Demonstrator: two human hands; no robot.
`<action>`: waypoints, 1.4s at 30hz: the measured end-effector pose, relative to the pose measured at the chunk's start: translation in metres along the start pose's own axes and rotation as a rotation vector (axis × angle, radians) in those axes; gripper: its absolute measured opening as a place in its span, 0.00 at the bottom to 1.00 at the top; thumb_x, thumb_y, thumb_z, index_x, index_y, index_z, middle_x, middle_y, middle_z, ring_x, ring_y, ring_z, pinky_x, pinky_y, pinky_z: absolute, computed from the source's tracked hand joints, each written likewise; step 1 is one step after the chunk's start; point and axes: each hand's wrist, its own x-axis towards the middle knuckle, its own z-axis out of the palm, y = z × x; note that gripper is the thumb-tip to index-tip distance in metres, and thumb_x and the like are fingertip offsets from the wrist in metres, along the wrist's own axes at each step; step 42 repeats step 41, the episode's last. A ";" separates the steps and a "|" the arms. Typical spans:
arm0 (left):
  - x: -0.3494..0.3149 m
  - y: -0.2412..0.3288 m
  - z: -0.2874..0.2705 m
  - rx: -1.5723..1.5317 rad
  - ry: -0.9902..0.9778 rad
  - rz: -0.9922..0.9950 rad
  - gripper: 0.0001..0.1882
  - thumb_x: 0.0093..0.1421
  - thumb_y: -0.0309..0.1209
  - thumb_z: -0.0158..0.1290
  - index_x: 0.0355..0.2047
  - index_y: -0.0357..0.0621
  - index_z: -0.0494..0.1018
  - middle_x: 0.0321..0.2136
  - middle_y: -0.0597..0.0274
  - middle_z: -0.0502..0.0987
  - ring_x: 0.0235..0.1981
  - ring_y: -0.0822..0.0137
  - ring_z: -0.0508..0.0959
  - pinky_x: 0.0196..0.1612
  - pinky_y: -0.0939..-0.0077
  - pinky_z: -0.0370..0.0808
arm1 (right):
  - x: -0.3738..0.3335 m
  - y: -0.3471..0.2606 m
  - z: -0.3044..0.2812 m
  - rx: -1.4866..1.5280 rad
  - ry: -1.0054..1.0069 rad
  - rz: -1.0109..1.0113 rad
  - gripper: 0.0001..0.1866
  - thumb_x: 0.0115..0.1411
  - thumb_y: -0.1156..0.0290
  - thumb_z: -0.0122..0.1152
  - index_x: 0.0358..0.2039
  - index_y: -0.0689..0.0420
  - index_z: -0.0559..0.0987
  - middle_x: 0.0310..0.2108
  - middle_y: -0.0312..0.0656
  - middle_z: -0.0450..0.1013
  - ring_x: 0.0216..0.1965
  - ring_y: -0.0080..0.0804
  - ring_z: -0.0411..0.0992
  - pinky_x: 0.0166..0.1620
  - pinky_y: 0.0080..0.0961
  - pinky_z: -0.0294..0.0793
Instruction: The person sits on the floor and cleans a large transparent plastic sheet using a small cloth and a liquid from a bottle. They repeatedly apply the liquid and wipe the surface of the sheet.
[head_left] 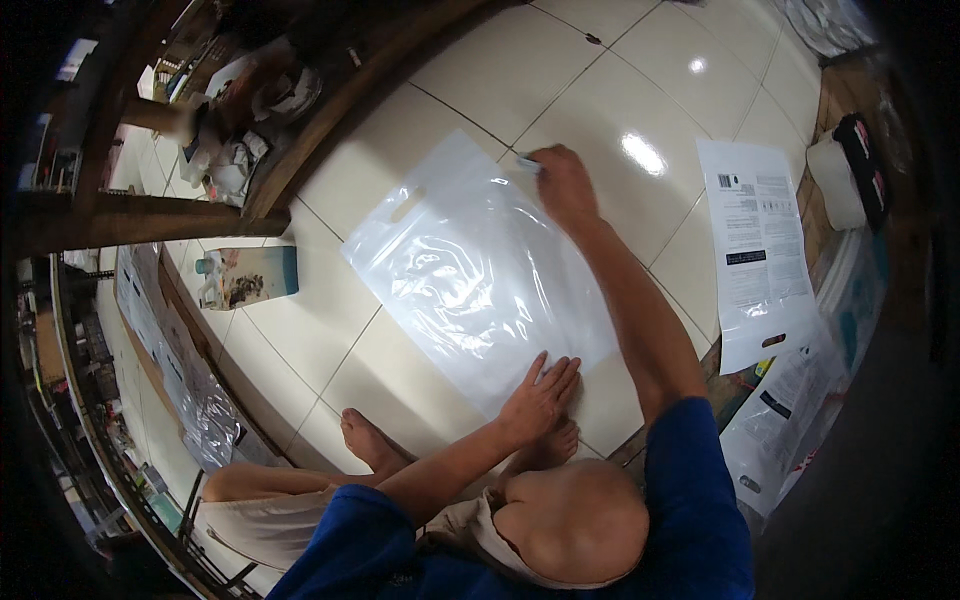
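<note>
A large white plastic bag with a die-cut handle hole lies flat on the tiled floor, its shiny surface wrinkled in the middle. My left hand rests with fingers stretched out on the bag's near edge. At the bag's far right edge, my right hand is closed on a small pale object. Only one end of that object sticks out past the fingers, so its kind cannot be told. My right forearm stretches along the bag's right side.
A printed white bag lies to the right, with more printed bags nearer me. A container with a teal cap stands left, beside a wooden frame. My bare foot is near the bag. Plastic-wrapped sheets line the far left.
</note>
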 end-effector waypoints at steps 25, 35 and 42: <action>-0.063 -0.315 -0.051 0.003 0.342 -0.969 0.15 0.60 0.35 0.53 0.46 0.44 0.72 0.42 0.49 0.75 0.46 0.47 0.74 0.47 0.53 0.75 | -0.319 -0.120 -0.065 0.422 -0.865 0.847 0.21 0.60 0.57 0.58 0.52 0.51 0.74 0.39 0.48 0.76 0.45 0.39 0.73 0.53 0.37 0.66; -0.079 -0.312 -0.042 -0.079 0.520 -0.871 0.08 0.61 0.33 0.51 0.37 0.44 0.72 0.36 0.52 0.76 0.41 0.47 0.76 0.44 0.51 0.73 | -0.344 -0.110 -0.054 0.384 -0.786 0.793 0.27 0.54 0.47 0.63 0.53 0.42 0.74 0.39 0.44 0.76 0.52 0.45 0.67 0.57 0.47 0.60; -0.089 -0.295 -0.075 -0.332 0.466 -0.949 0.09 0.62 0.33 0.53 0.40 0.43 0.70 0.42 0.47 0.78 0.46 0.47 0.78 0.48 0.57 0.73 | -0.354 -0.106 -0.049 0.391 -0.851 0.834 0.30 0.53 0.51 0.66 0.56 0.41 0.73 0.49 0.50 0.73 0.56 0.47 0.65 0.61 0.43 0.58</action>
